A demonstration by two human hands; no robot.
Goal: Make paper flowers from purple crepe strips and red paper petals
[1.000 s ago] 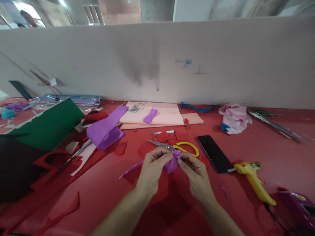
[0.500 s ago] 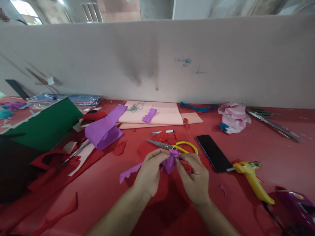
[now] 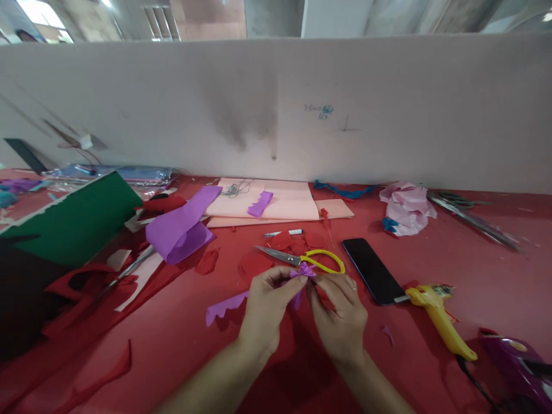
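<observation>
Between the fingertips of both hands is a small gathered purple flower (image 3: 306, 269), with a jagged-edged purple strip (image 3: 226, 306) trailing out to the left beneath my left hand. My left hand (image 3: 269, 305) is closed, its thumb and fingers pinching the gathered piece. Close against it, my right hand (image 3: 342, 313) is closed too, fingertips pressed at the flower's lower right side; the exact grip is partly hidden. Just beyond the hands lie scissors (image 3: 297, 259) with yellow handles, blades pointing left. Red cut pieces (image 3: 254, 264) lie around and under them.
To the right are a black phone (image 3: 373, 270), a yellow glue gun (image 3: 442, 322) with its cord, and crumpled pink material (image 3: 407, 208). Left stand a green board (image 3: 81, 215) and a folded purple strip (image 3: 181, 227). Peach sheets (image 3: 284, 201) lie before the white partition (image 3: 388, 115).
My left thumb has shifted right and up across the purple piece, covering more of its lower part. Both hands stay together. The whole view has shifted slightly.
</observation>
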